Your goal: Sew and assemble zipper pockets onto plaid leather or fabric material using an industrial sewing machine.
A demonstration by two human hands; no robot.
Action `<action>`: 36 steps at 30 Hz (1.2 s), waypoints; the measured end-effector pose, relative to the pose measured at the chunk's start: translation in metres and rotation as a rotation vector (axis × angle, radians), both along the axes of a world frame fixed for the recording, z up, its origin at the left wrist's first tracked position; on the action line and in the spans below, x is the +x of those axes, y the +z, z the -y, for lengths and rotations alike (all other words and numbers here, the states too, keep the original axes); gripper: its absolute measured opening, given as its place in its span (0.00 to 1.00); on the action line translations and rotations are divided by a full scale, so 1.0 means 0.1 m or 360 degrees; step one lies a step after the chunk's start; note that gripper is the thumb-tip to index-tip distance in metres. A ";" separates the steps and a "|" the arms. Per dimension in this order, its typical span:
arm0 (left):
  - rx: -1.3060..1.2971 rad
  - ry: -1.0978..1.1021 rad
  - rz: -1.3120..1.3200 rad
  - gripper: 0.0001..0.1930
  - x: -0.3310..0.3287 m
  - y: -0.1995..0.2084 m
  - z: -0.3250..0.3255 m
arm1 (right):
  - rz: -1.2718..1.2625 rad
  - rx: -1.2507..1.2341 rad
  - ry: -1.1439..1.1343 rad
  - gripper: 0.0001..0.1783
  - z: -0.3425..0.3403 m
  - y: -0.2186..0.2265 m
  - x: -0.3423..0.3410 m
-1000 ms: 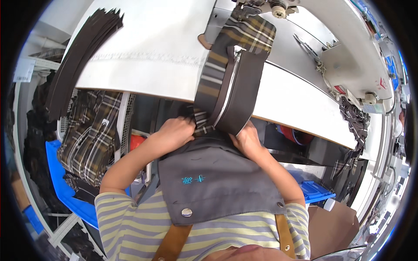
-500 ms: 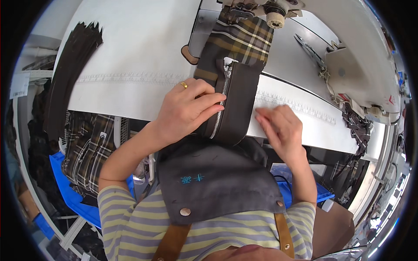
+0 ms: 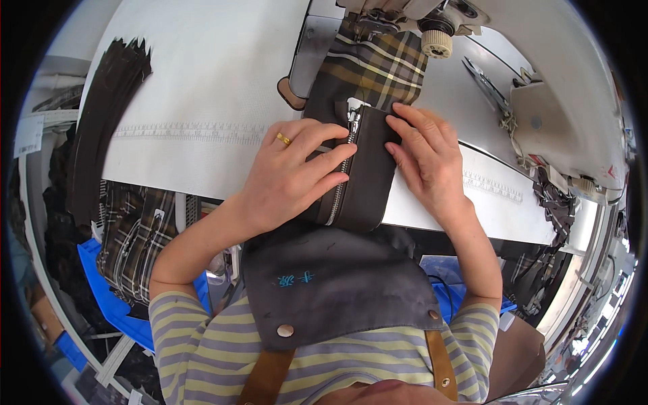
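Observation:
A dark brown fabric panel [image 3: 371,169] with a silver metal zipper [image 3: 335,202] along its left side lies over the table's front edge. It joins plaid fabric [image 3: 388,67] that runs under the sewing machine's foot area [image 3: 378,23]. My left hand [image 3: 280,172] rests its fingertips on the zipper, fingers apart. My right hand [image 3: 432,155] touches the panel's right edge near its upper corner, its fingers also spread. Close to the top end of the zipper sits its metal slider [image 3: 354,118].
Dark fabric strips [image 3: 111,121] drape over the table's left side. Thread snips [image 3: 482,81] lie on the machine bed at right, beside the machine arm [image 3: 560,67]. Below left, a blue bin [image 3: 101,297] holds plaid pieces [image 3: 135,243]. A ruler scale [image 3: 189,132] crosses the table.
My right hand has moved up and left from beside the panel onto its upper right edge. The left hand stays at the zipper, its fingers now more spread; the panel has shifted slightly.

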State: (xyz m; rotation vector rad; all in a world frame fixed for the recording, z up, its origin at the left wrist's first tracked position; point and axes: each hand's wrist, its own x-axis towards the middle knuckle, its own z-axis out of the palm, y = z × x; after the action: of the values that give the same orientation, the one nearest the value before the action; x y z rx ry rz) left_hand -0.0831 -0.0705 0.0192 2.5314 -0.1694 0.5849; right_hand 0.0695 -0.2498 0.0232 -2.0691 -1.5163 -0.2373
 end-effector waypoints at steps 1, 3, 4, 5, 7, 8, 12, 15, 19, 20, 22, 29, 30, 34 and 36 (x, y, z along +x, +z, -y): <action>0.0001 0.0002 -0.0034 0.20 0.00 0.00 0.00 | 0.0033 -0.0013 0.0012 0.18 0.00 -0.02 0.00; 0.0010 -0.0025 0.0015 0.20 0.01 0.00 -0.01 | 0.0028 -0.0042 0.0004 0.18 0.00 -0.03 0.00; 0.0021 -0.0025 -0.0030 0.20 0.01 -0.01 -0.01 | 0.0048 -0.0042 0.0016 0.18 0.00 -0.03 0.01; 0.0020 -0.0028 -0.0049 0.20 0.00 -0.01 0.00 | 0.0037 -0.0064 0.0003 0.18 0.00 -0.03 0.01; 0.0018 -0.0030 -0.0069 0.20 -0.01 -0.01 0.03 | 0.0044 -0.0079 0.0021 0.18 0.01 -0.01 0.01; 0.0027 -0.0043 -0.0076 0.20 -0.03 -0.02 0.05 | 0.0043 -0.0072 0.0014 0.18 0.02 -0.01 0.00; 0.0055 -0.0046 -0.0032 0.20 -0.09 -0.02 0.11 | 0.0002 -0.0103 0.0068 0.18 0.04 0.01 -0.02; -0.0026 -0.0049 -0.0065 0.19 -0.09 -0.01 0.09 | -0.0014 -0.0093 0.0073 0.19 0.03 0.02 -0.01; -0.0190 -0.0081 -0.0072 0.18 0.03 0.02 -0.05 | -0.0050 0.0030 0.0112 0.20 -0.08 0.08 0.07; -0.0130 -0.0036 -0.0035 0.18 0.08 0.04 -0.11 | -0.0068 -0.0006 0.0106 0.20 -0.11 0.12 0.09; -0.0087 0.0033 -0.0032 0.18 0.17 0.06 -0.20 | -0.0134 -0.0136 0.0087 0.17 -0.19 0.19 0.14; -0.0018 0.0000 -0.0176 0.19 0.33 0.06 -0.28 | -0.0641 -0.0734 0.0019 0.12 -0.40 0.32 0.34; -0.0031 -0.0005 -0.0180 0.20 0.35 0.06 -0.28 | -0.0693 -0.0672 0.0070 0.11 -0.41 0.30 0.35; -0.0041 -0.0046 -0.0168 0.22 0.38 0.05 -0.31 | -0.0769 -0.0383 0.0127 0.09 -0.38 0.20 0.33; -0.0014 -0.0065 -0.0198 0.22 0.40 0.04 -0.34 | -0.0712 -0.0300 0.0135 0.09 -0.35 0.16 0.30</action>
State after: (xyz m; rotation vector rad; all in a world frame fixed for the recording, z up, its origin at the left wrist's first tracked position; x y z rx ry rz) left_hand -0.0433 -0.0364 0.0235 2.5404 -0.1727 0.4100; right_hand 0.0997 -0.2144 0.0396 -2.0165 -1.3800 0.3912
